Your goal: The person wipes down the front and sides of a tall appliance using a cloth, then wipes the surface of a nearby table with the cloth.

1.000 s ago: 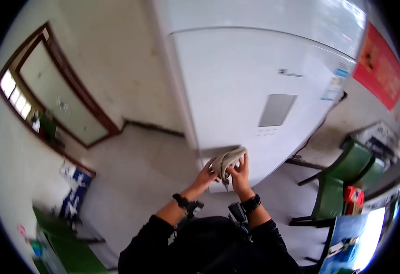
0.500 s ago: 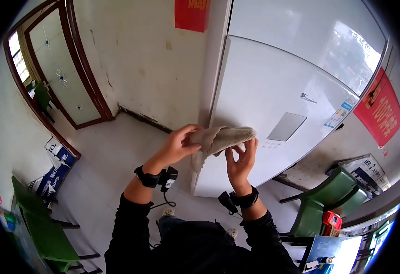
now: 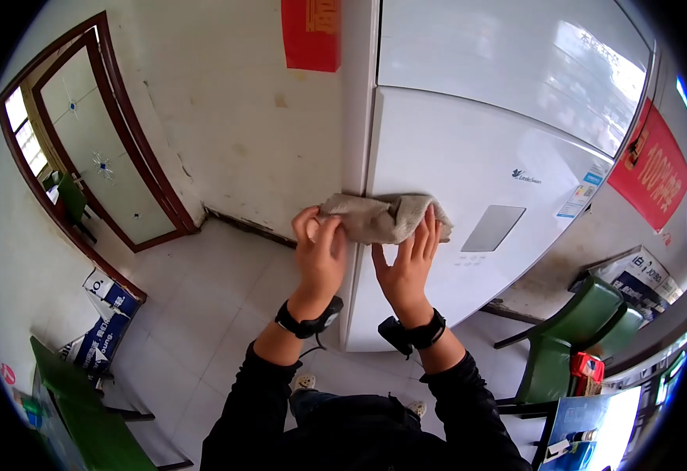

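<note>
A folded beige-grey cloth (image 3: 371, 220) spans both hands in front of the white refrigerator (image 3: 430, 149), at the level of its lower door. My left hand (image 3: 320, 255) grips the cloth's left end with curled fingers, near the refrigerator's left edge. With its fingers laid over the front of the cloth, my right hand (image 3: 408, 263) holds the right part, thumb below the lower edge. Whether the cloth's back touches the door cannot be made out.
Right of the cloth, a grey display panel (image 3: 494, 228) sits in the door. Green chairs (image 3: 567, 330) stand at the right beside a blue-topped table (image 3: 591, 428). Another green chair (image 3: 84, 408) is at lower left. A framed glass door (image 3: 104, 149) is at the far left.
The cloth has gone from a loosely draped fold to a wider, bunched one against the refrigerator's front. My right fingers have moved from beneath it onto its face.
</note>
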The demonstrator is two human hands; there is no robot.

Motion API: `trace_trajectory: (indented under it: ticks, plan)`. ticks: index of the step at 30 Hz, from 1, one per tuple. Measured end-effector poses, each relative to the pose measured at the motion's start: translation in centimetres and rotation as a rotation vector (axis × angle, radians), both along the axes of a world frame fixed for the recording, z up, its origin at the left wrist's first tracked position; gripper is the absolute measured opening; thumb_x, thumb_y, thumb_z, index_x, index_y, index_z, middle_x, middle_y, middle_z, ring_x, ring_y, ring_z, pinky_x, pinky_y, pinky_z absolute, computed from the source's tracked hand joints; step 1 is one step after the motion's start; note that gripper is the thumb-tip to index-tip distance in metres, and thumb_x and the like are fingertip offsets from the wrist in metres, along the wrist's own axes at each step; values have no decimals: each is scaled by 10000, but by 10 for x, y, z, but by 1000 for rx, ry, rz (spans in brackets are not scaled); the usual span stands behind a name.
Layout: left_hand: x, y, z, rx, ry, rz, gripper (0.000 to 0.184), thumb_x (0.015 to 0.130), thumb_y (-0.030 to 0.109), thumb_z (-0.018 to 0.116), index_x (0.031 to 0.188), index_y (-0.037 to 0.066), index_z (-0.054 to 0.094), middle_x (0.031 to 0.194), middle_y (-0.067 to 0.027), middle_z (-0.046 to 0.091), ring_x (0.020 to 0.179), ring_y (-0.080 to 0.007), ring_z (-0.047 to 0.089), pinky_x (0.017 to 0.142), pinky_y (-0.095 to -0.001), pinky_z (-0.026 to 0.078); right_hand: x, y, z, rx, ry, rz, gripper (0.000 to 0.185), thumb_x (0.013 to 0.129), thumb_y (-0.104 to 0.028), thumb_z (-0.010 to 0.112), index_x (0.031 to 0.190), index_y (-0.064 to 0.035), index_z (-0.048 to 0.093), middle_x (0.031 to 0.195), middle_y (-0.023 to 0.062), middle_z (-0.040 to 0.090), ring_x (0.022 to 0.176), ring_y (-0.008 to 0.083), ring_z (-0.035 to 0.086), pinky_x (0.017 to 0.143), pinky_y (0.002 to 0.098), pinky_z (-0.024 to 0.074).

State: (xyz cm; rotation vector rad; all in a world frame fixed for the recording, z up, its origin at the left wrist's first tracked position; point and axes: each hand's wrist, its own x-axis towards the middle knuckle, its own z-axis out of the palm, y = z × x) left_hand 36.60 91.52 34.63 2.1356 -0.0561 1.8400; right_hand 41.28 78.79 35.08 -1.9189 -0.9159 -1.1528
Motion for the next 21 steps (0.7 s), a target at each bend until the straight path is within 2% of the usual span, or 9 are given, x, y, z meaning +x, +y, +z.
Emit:
trace_trajectory:
  ticks: [1, 3, 7, 9, 11, 15, 17, 19, 21]
  plan:
    - [-1, -1, -2, 2, 0, -6, 344, 652, -79, 587, 964, 23, 482, 1071, -157, 420, 827, -270, 496, 604, -278, 446, 1, 1, -5, -72, -35, -28, 624, 621, -55, 652, 1172, 2, 365, 1190, 202, 364, 1177, 394, 279, 945, 512, 244]
    - [-6, -7, -4, 17, 158, 21, 342, 658, 0, 619, 982, 55, 523, 1083, -172, 417, 811, -308, 530, 659, -341, 462, 5, -3, -20, -121, -29, -67, 549, 641, -58, 623, 1140, -2, 401, 1191, 199, 372, 1187, 387, 273, 949, 514, 242]
    - [-6, -12, -67, -214, 250, -8, 351, 644, 17, 632, 978, 64, 538, 994, -154, 476, 829, -311, 524, 646, -357, 459, 1, -22, -73, -323, 16, -19, 422, 684, -65, 551, 1091, -5, 454, 1201, 212, 370, 1184, 386, 282, 953, 515, 242]
    - [-7, -17, -107, -197, 287, -30, 343, 632, 10, 631, 959, 68, 545, 967, -145, 487, 811, -308, 527, 638, -359, 457, -2, -30, -107, -469, 100, -26, 423, 688, -84, 545, 1095, -17, 454, 1200, 218, 367, 1181, 388, 289, 952, 514, 247]
    - [-4, -17, -112, -184, 321, -51, 336, 620, 3, 630, 940, 71, 552, 940, -136, 497, 792, -305, 530, 630, -360, 455, 1, -30, -114, -481, 110, -34, 435, 688, -105, 543, 1106, -29, 452, 1201, 219, 367, 1179, 386, 295, 949, 520, 249]
    - [3, -10, -50, -52, 121, 12, 315, 592, -29, 603, 893, 58, 565, 877, -115, 497, 682, -285, 540, 547, -350, 447, 3, -15, -40, -395, -38, 27, 454, 668, -94, 563, 1104, -21, 455, 1180, 217, 389, 1164, 376, 320, 928, 527, 263]
    - [4, -11, -18, -114, 58, -56, 301, 599, -35, 599, 885, 51, 568, 856, -107, 495, 653, -273, 540, 533, -335, 445, 1, -8, -3, -294, -71, 77, 447, 662, -107, 585, 1088, -34, 474, 1162, 192, 413, 1148, 371, 339, 915, 524, 274]
    - [4, -14, -25, -134, 84, -17, 287, 601, -36, 601, 873, 49, 570, 844, -106, 495, 649, -270, 541, 529, -330, 445, -2, -4, 7, -240, -73, 102, 413, 655, -110, 597, 1052, -46, 501, 1111, 173, 442, 1121, 360, 369, 904, 515, 289]
    - [5, -19, -44, -144, 109, 20, 273, 604, -38, 602, 862, 47, 573, 833, -105, 495, 645, -267, 541, 525, -325, 445, -2, -7, -22, -259, -50, 87, 391, 650, -107, 601, 1027, -51, 513, 1084, 164, 450, 1101, 352, 386, 889, 503, 304]
